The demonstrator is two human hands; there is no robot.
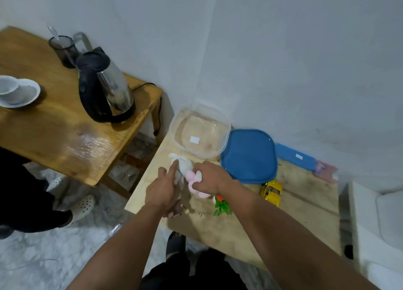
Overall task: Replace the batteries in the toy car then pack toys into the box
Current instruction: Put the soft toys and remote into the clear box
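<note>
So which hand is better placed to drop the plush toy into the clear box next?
Probably the right hand: it grips the plush toy on the side nearest the clear box, just beyond its knuckles. The left hand only touches the toy's far side with a finger.

A pale wooden table point(305, 202) is showing brown scuffs. On it, a clear box point(199, 130) is wearing a small white label, and a solid blue lid point(248, 156) is lying by a yellow toy car point(271, 191). A white and pink soft toy point(189, 174) is showing between the hands, beside a toy carrot point(221, 204) with an orange top and green leaves. A black and silver kettle point(104, 87) is gleaming on a honey-brown side table point(43, 126).
</note>
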